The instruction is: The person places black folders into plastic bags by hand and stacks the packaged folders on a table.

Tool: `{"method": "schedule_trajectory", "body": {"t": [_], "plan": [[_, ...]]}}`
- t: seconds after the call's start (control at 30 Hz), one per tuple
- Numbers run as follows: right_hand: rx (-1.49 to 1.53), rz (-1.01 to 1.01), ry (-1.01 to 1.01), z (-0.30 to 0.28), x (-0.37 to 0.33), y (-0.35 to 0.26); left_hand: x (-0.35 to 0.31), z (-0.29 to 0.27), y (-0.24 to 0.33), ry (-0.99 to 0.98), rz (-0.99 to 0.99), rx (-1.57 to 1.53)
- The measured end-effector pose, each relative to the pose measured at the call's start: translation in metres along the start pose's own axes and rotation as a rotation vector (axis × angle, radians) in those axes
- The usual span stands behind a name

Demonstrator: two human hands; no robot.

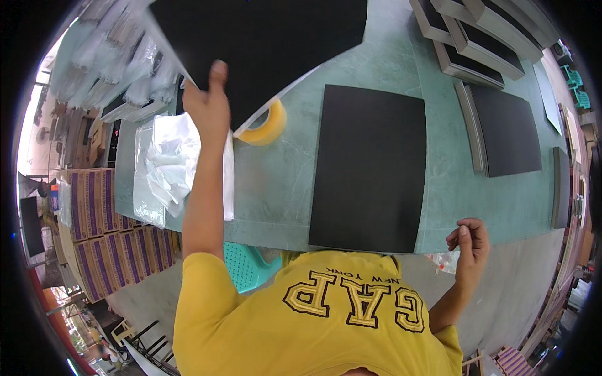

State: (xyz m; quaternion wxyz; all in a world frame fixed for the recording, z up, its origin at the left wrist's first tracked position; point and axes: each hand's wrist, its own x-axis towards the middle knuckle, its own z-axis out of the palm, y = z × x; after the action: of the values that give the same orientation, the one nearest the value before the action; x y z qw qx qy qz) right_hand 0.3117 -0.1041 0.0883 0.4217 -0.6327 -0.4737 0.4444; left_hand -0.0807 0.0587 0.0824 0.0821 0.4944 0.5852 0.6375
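My left hand [212, 103] grips the near left corner of a large black sheet [269, 44] with a pale edge, thumb on top and fingers under it. The sheet is raised, and its far side runs out of view. Just below its near edge, a roll of yellow tape [269, 128] lies on the green table [276, 194]. A second black sheet [370, 169] lies flat in front of me, close to the near table edge. My right hand [470, 241] hovers by that edge, right of this sheet, with fingers curled, thumb against them and nothing visible inside.
Clear plastic bags [169, 163] lie beside my left forearm, with more wrapped bundles [119, 56] behind. Stacks of black sheets [505, 131] and black-topped boards [470, 47] occupy the right side. Cartons [119, 250] are piled at the left; a green stool [248, 266] stands below the table edge.
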Motion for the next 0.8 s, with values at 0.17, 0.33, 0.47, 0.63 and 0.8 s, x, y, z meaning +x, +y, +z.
{"method": "schedule_trajectory", "body": {"t": [0.17,0.33,0.47,0.63,0.8], "plan": [[-0.203,-0.011,-0.172,0.019,0.011,0.024,0.072,0.016,-0.118,0.066,-0.857,-0.85],[-0.267,0.084,-0.201,0.031,0.017,0.038,0.075,0.03,-0.19,0.131,-0.831,-0.9],[-0.094,0.144,-0.209,0.034,0.031,0.051,0.06,0.026,-0.157,0.112,-0.698,-0.114],[0.189,0.26,-0.206,0.074,0.073,0.045,-0.012,0.024,-0.012,-0.384,-0.058,0.628],[0.972,0.375,0.007,0.113,0.091,0.013,-0.131,0.011,0.029,-0.961,0.592,0.308]]}}
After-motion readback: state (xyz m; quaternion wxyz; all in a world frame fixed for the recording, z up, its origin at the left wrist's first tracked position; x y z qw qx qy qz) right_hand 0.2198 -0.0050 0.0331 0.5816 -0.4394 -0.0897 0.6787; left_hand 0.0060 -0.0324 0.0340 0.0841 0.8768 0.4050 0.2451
